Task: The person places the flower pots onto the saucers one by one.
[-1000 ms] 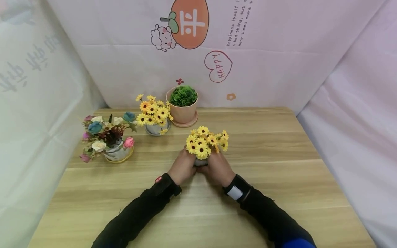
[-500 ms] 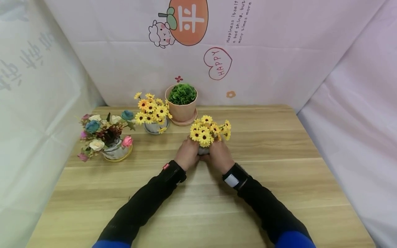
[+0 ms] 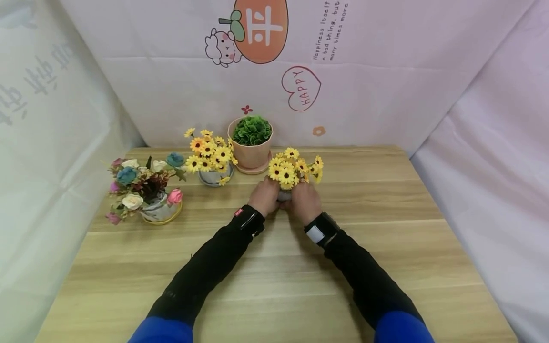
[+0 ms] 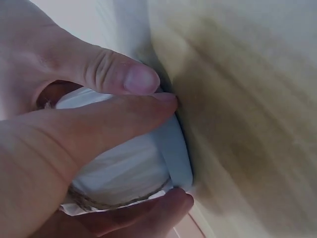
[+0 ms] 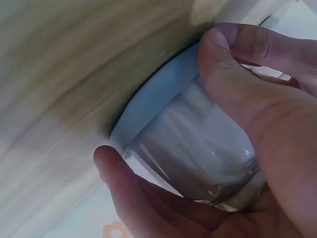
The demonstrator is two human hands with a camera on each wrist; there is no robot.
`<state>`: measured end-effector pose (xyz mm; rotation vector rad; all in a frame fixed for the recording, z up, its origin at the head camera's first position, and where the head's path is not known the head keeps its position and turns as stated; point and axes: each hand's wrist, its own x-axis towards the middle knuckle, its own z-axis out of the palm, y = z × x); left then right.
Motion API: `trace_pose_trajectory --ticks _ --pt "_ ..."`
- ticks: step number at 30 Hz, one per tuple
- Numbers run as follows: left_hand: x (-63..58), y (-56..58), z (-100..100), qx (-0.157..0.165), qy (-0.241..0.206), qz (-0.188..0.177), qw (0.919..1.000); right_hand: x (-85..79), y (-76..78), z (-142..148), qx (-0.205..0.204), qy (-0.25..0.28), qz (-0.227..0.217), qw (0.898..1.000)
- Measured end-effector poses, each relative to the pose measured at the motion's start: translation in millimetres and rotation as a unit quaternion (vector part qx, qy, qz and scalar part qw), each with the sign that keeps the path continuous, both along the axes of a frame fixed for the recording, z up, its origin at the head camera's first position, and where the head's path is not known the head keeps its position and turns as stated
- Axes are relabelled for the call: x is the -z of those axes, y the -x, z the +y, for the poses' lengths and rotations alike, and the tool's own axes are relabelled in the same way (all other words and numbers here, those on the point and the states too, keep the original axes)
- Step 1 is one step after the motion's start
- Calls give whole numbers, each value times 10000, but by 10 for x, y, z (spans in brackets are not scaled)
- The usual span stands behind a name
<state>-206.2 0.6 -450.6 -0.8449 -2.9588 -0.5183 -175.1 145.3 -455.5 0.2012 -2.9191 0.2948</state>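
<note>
Both hands grip a small flowerpot [image 5: 198, 134] of yellow daisies [image 3: 286, 171] from its two sides, near the middle of the table. The left hand [image 3: 264, 196] curls its thumb and fingers round the left side. On the right side the right hand [image 3: 305, 202] does the same. In the left wrist view the thumbs meet at the near side, over the whitish wrapped pot wall [image 4: 124, 168] and its blue-grey saucer [image 4: 176, 153]. The saucer lies close over the wooden surface, and twine runs round the wrapping. In the head view the hands hide most of the pot.
Left of the hands stand a pink pot with green foliage [image 3: 250, 152], a grey pot of yellow daisies [image 3: 210, 155] and a white pot of mixed roses [image 3: 156, 207] on a yellow saucer. A printed cloth [image 3: 364, 95] hangs behind the wooden table [image 3: 266, 281].
Both hands have moved the daisy pot forward, away from the person and slightly right, bringing it closer to the pink pot. The other pots stay in place.
</note>
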Motion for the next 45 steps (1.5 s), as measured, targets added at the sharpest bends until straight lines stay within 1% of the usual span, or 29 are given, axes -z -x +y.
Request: trace_pose_trajectory --ticks 2,6,9,12,14,21,25,27,30,31,34,37,38,40,43,45 --pt "-2 55 40 -12 22 -131 9999 -7 49 24 93 122 -124 9998" --pt "9 154 115 -94 87 -228 9997 -12 152 73 149 57 -354 9992" --pt "12 222 167 -83 186 -99 9997 -19 227 111 273 88 -560 9980" --pt "2 290 210 -23 178 -47 9998 -24 302 143 476 216 -785 9955" --pt "-1 334 238 11 173 -42 9998 -28 345 163 575 204 -939 9937" --pt "14 497 341 15 396 -392 9984 -36 457 236 617 270 -1153 9910" --pt "6 576 380 -48 377 -609 9974 -47 516 270 646 400 -1196 9899" --pt "-2 611 381 -64 420 -665 9969 -49 555 273 636 384 -1212 9898" --pt "-13 651 364 -61 511 -595 9969 -44 615 263 610 282 -1231 9901" --pt "86 737 363 -81 544 -507 9972 -41 634 253 609 213 -1235 9902" --pt "98 780 313 -140 651 -536 9963 -19 691 200 629 121 -1231 9903" --pt "125 823 262 -280 702 -674 9949 3 738 130 615 145 -1245 9902" --pt "34 765 238 -328 679 -787 9940 4 755 108 618 190 -1256 9900" --pt "54 805 217 -457 619 -850 9934 -4 795 74 615 245 -1301 9893" --pt "52 863 215 -572 465 -863 9935 -35 869 64 673 247 -1376 9879" --pt "80 908 227 -590 372 -755 9947 -42 913 87 663 277 -1440 9870"
